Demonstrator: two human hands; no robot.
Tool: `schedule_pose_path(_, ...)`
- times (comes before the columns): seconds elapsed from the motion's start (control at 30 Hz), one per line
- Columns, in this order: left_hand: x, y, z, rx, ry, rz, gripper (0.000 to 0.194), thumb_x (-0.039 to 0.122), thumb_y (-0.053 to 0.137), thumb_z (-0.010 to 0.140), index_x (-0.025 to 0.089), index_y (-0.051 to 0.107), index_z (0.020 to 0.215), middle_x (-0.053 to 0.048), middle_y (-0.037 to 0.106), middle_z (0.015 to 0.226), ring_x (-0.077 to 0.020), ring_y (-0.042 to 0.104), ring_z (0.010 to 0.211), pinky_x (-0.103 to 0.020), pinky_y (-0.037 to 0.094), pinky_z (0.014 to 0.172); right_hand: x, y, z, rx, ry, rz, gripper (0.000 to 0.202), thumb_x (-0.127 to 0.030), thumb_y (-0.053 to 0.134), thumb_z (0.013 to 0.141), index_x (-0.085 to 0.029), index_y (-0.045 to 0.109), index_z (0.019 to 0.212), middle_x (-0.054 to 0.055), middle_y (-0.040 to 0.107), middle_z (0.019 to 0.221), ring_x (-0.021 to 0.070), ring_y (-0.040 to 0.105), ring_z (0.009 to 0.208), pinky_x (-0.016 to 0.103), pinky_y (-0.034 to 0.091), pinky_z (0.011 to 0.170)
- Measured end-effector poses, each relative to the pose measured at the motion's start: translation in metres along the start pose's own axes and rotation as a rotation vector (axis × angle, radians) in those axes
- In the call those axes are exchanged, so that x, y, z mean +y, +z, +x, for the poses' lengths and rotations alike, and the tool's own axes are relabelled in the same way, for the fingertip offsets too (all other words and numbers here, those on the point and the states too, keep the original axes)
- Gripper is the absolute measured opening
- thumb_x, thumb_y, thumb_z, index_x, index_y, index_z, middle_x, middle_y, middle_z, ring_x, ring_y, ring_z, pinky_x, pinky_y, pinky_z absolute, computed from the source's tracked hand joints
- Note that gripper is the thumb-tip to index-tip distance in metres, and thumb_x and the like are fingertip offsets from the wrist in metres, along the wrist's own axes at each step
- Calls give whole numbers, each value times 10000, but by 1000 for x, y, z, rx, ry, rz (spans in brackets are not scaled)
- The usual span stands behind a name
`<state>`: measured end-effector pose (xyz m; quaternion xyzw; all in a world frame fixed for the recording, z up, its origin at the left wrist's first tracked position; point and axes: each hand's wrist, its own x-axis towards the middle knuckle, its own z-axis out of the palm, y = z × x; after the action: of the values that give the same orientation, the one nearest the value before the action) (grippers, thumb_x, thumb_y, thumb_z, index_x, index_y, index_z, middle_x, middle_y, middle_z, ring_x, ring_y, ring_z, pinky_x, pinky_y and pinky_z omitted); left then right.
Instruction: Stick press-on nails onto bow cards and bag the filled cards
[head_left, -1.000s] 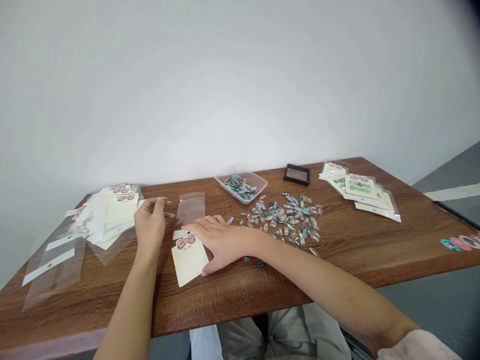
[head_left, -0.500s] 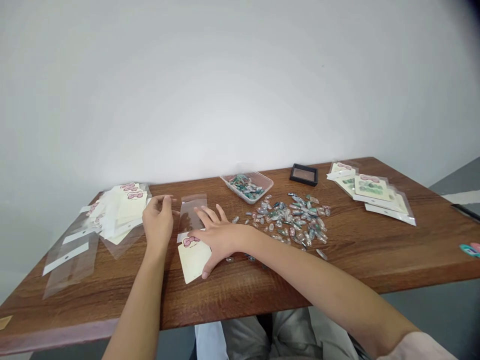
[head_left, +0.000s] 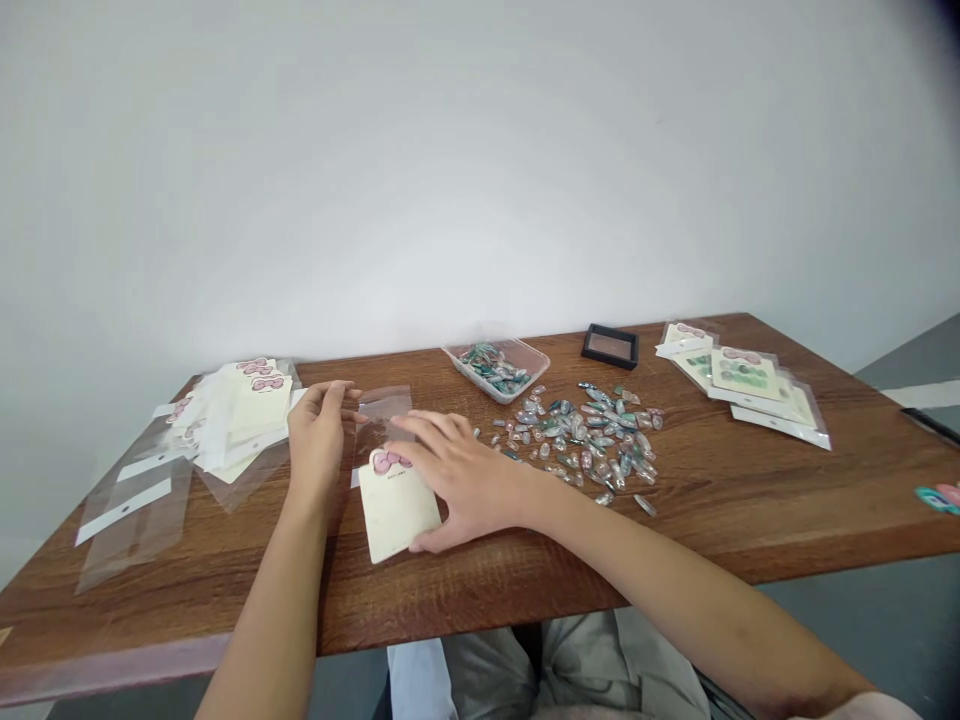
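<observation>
A cream card with a pink bow (head_left: 397, 508) lies near the table's front edge. My right hand (head_left: 469, 480) rests at its right side, with the thumb at the lower right edge and the fingers near the bow; it has hold of the card. Behind the card lies a clear plastic bag (head_left: 384, 402), partly hidden by the card and the right hand. My left hand (head_left: 322, 425) is at the bag's left edge, thumb and fingers close together; whether they pinch the film is too small to tell.
Loose nail tips (head_left: 592, 435) are spread right of centre, below a clear tub (head_left: 534, 358) of more tips. A black tray (head_left: 611, 346) stands behind. Bagged cards (head_left: 742, 372) lie at right; blank cards (head_left: 259, 405) and clear bags (head_left: 146, 520) at left.
My right hand has shifted slightly right and its fingers have drawn in at the card. More of the card shows, and it sits a little farther right. My left hand has barely moved.
</observation>
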<state>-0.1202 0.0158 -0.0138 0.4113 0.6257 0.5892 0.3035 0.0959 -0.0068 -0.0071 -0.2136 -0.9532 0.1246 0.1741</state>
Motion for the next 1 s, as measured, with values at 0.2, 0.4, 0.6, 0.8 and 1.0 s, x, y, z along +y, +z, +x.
schedule_pose_path(0.2, 9, 27, -33, -415, -287, -216, 578, 675, 520, 830, 148, 714, 964, -125, 753, 866, -305, 714, 789, -380, 555, 627, 11, -15, -7, 213, 157, -55, 998, -606, 735, 722, -123, 302, 1481, 204, 308, 1551, 341, 200, 1442, 500, 185, 1168)
schedule_pose_path(0.4, 10, 44, -56, -518, -441, -361, 670, 716, 504, 808, 146, 693, 1104, -123, 766, 925, -345, 724, 877, -433, 585, 728, 13, -11, -15, 265, 177, -177, 904, -559, 701, 752, -80, 354, 1436, 225, 358, 1520, 349, 216, 1422, 501, 187, 1154)
schedule_pose_path(0.6, 11, 45, -63, -528, -614, -500, 634, 593, 671, 780, 144, 656, 1228, -119, 769, 1030, -338, 729, 936, -421, 576, 844, 12, -5, -23, 271, 208, -245, 886, -568, 661, 809, -72, 332, 1465, 224, 371, 1521, 357, 245, 1410, 514, 201, 1144)
schedule_pose_path(0.8, 19, 46, -61, -356, -654, -531, 455, 467, 511, 927, 142, 669, 1204, -124, 781, 976, -318, 743, 900, -463, 598, 829, 18, -16, -33, 262, 87, -287, 891, -648, 581, 855, -59, 334, 1476, 239, 402, 1498, 348, 318, 1364, 478, 289, 1100)
schedule_pose_path(1.0, 32, 38, -52, -428, -515, -626, 586, 496, 437, 921, 15, 657, 1173, -256, 738, 1086, -370, 739, 794, -588, 596, 767, 70, -58, -80, 63, -101, -228, 255, -322, 465, 985, -184, 679, 989, 60, 696, 884, 196, 581, 842, 339, 425, 817)
